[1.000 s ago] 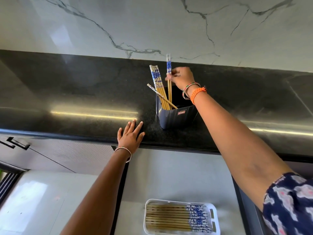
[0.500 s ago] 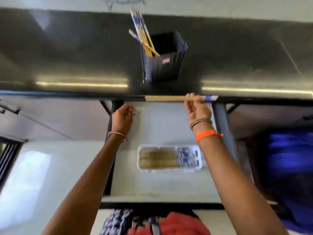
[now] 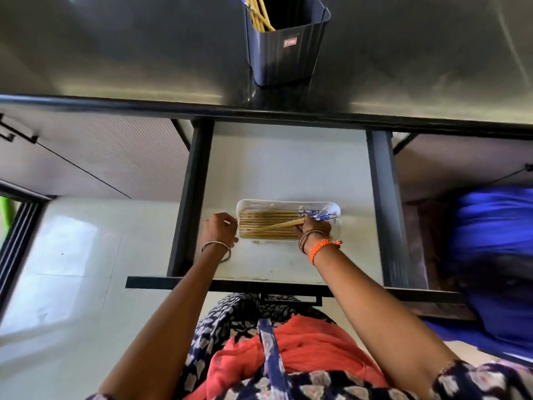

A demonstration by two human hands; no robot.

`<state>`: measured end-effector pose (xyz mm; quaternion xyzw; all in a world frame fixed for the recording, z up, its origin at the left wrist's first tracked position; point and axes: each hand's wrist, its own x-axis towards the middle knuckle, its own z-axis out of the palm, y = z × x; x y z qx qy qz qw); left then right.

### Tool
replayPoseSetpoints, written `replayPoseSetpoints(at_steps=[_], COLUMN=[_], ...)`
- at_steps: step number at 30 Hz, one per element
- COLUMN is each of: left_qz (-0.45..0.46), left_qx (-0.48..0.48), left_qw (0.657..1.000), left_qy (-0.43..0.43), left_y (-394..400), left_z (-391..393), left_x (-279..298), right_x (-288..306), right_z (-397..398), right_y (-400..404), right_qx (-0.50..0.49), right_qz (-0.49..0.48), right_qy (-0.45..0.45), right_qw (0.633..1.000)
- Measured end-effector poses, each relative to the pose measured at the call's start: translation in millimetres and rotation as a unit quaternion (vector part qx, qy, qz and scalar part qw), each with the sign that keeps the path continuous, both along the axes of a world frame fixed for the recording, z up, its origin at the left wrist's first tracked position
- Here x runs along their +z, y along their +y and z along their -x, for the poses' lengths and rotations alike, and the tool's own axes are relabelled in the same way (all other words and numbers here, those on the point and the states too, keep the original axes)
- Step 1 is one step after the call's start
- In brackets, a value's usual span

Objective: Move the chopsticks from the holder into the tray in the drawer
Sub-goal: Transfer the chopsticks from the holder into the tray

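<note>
A white tray [image 3: 288, 202] sits in the open drawer [image 3: 288, 168] and holds several wooden chopsticks lying side by side, blue-patterned ends to the right. My right hand [image 3: 313, 228] is over the tray's right part, shut on a pair of chopsticks [image 3: 277, 226] that lies slanted across the others. My left hand [image 3: 219, 228] rests at the tray's left end, fingers curled against its rim. The dark blue holder [image 3: 285, 50] stands on the black counter above, with a few chopsticks [image 3: 258, 15] leaning in its left side.
The black counter edge [image 3: 259, 111] overhangs the drawer's back. Dark drawer sides [image 3: 190, 197] frame the white drawer floor. Closed cabinet fronts [image 3: 101, 157] are on the left. A blurred blue object [image 3: 496, 255] lies at the right. The pale floor [image 3: 72, 269] shows at lower left.
My right hand has carried the pair of chopsticks from the holder, past the counter edge, down onto the tray. My left hand has moved from the counter edge to the tray's left end.
</note>
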<state>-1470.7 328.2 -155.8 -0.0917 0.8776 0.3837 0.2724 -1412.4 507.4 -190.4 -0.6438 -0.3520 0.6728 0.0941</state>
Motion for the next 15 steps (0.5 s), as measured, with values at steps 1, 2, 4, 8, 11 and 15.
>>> replayPoseSetpoints(at_steps=[1, 2, 4, 8, 11, 15], left_qz=[0.002, 0.007, 0.025, 0.046, 0.046, 0.044], left_qx=[0.000, -0.001, -0.017, -0.031, -0.028, -0.029], left_qw=[1.000, 1.000, 0.999, 0.998, 0.998, 0.998], left_qy=[0.005, 0.011, 0.022, 0.033, 0.032, 0.036], left_y=[1.6, 3.0, 4.9, 4.6, 3.3, 4.9], left_z=[-0.6, -0.8, -0.3, 1.9, 1.0, 1.0], left_x=[0.6, 1.3, 0.8, -7.6, -9.9, -9.0], right_x=[-0.8, -2.1, 3.1, -14.9, -44.0, 24.5], right_z=[1.7, 2.4, 3.3, 1.7, 10.0, 9.7], right_y=[0.9, 2.7, 8.0, 36.6, 40.8, -1.8], right_qx=[0.020, 0.053, 0.110, 0.225, 0.347, 0.575], right_qz=[0.017, 0.035, 0.081, 0.062, -0.024, -0.306], right_qy=[-0.006, -0.014, -0.038, -0.101, -0.098, -0.122], right_qw=[1.000, 0.998, 0.990, 0.967, 0.933, 0.749])
